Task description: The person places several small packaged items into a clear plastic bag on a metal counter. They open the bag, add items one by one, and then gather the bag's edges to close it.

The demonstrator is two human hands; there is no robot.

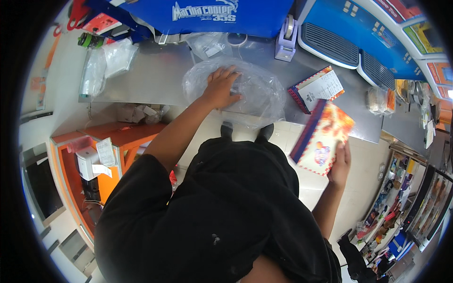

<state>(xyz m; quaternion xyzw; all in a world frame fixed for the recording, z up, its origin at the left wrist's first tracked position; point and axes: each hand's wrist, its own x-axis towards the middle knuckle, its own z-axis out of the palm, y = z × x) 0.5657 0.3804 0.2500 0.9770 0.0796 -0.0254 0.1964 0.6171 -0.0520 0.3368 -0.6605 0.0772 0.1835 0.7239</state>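
Observation:
My left hand (222,86) rests with spread fingers on a clear plastic bag (262,92), which lies puffed up over the front edge of the steel counter (152,67). Whether the fingers pinch the film is hard to tell. In my right hand (340,164) is a printed cardboard food box (324,138), cream with a striped border and a dark side, tilted and slightly blurred. It is held at its lower right edge, in front of the counter. A second box of similar print (316,88) sits on the counter just beyond, with a paper slip (325,86) on its top.
A lilac tape dispenser (286,40) and a blue cooler box (212,16) stand at the back. Blue delivery cases (357,35) fill the back right. More plastic bags (116,58) lie at left. A receipt printer (87,164) is on an orange cabinet (106,131). Another person's dark-clothed leg (354,258) shows lower right.

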